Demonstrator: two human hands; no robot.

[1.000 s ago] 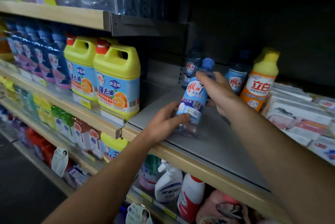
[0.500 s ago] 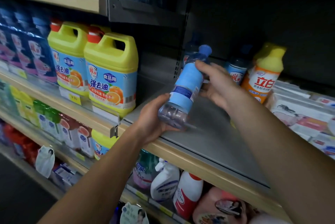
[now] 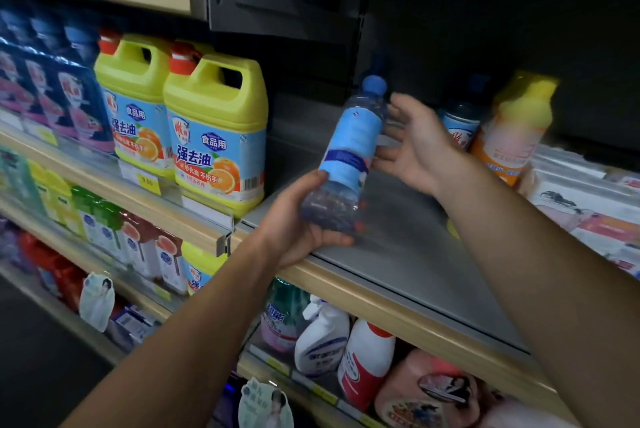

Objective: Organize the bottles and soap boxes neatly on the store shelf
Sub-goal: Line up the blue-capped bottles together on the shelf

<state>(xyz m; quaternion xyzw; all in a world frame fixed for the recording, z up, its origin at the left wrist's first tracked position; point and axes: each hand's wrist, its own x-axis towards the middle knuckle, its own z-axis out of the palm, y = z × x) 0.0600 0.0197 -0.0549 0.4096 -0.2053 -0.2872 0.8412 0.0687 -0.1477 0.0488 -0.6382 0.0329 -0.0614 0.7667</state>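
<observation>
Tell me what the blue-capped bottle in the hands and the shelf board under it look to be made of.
Blue-capped bottle: clear, thin plastic, apparently; its lower part shows through, with a glossy blue label. Left hand grips its base.
Shelf board: likely painted or bare grey metal, matte with a soft sheen; its front edge looks like light wood finish.

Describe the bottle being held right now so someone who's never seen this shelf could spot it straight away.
On the grey shelf, right of the two yellow jugs, the left hand grips a clear bottle by its base, tilted, with the right hand open beside it. Unlike the bottles standing behind, it shows a plain pale blue label and a blue cap.
</observation>
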